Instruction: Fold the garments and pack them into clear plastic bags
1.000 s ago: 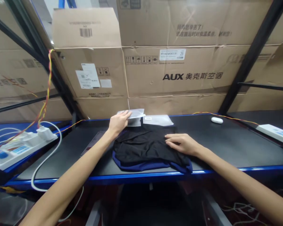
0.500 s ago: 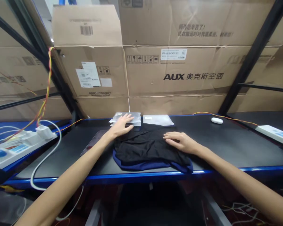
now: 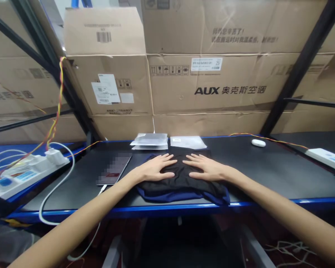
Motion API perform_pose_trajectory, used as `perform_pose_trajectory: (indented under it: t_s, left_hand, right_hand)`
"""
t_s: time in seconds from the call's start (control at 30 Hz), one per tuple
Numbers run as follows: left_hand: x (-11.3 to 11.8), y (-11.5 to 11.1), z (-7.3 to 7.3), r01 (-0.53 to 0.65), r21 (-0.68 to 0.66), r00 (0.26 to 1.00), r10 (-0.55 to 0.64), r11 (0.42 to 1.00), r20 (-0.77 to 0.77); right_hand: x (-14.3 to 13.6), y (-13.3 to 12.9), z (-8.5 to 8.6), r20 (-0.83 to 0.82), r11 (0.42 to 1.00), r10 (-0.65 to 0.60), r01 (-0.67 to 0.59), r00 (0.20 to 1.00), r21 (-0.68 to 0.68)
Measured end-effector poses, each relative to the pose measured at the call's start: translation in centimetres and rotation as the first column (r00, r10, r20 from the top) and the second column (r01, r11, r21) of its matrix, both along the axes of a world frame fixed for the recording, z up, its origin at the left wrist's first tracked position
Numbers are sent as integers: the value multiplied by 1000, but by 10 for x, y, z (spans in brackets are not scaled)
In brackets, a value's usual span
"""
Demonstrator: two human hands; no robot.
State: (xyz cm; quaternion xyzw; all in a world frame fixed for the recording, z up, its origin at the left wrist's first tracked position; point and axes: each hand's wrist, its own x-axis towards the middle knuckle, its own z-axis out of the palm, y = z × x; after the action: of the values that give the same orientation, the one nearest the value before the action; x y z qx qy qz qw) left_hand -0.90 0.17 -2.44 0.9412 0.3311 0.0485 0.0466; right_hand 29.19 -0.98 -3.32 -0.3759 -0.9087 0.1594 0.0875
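A folded dark cloth point(image 3: 181, 186), black on top with blue fabric showing along its near edge, lies close to the front of the black table. My left hand point(image 3: 158, 167) rests flat on its left part, fingers spread and pointing inward. On the right part lies my right hand point(image 3: 205, 166), also flat with the fingers apart. Neither hand grips the fabric. Just behind the cloth sit a small stack of clear plastic packets point(image 3: 150, 140) and, to its right, a single flat packet point(image 3: 188, 142) with a white label.
A phone point(image 3: 114, 169) with a white cable lies left of the cloth. Power strips stand at the far left point(image 3: 30, 173) and far right point(image 3: 328, 158). A small white case point(image 3: 258, 143) is at the back right. Cardboard point(image 3: 206, 100) walls the rear between black posts.
My left hand has come back from the plastic packets onto the cloth, uncovering the stack and the phone. My right hand has shifted slightly inward with its fingers spread wider.
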Motion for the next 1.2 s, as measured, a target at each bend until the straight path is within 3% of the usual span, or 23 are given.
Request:
perform_pose_trajectory:
  t_s: [0.3,0.53,0.63,0.77,0.9,1.07,1.2]
  left_hand:
    - [-2,2,-5,3,27,997,-6,1000,78]
    - [6,38,-2,-125,127,955,84,984,286]
    - [18,57,0,-222,183,957,178,958,229]
    - [34,70,-3,-316,249,948,298,915,107]
    - [41,72,-7,-352,272,936,332,896,116]
    - [38,66,3,-376,299,924,330,877,194]
    - [26,55,17,-271,299,928,166,915,333]
  right_hand:
    - [-1,-3,1,-29,1000,-15,16,999,4]
    - [2,17,7,-124,994,-14,27,992,107]
    - [8,36,7,-175,950,-93,141,980,280]
    - [21,53,1,-106,832,-271,289,957,473]
    - [32,56,-5,-58,829,-276,268,960,491]
    - [38,53,-1,-206,824,-221,296,953,483]
    - [42,36,6,-354,854,-203,342,913,392]
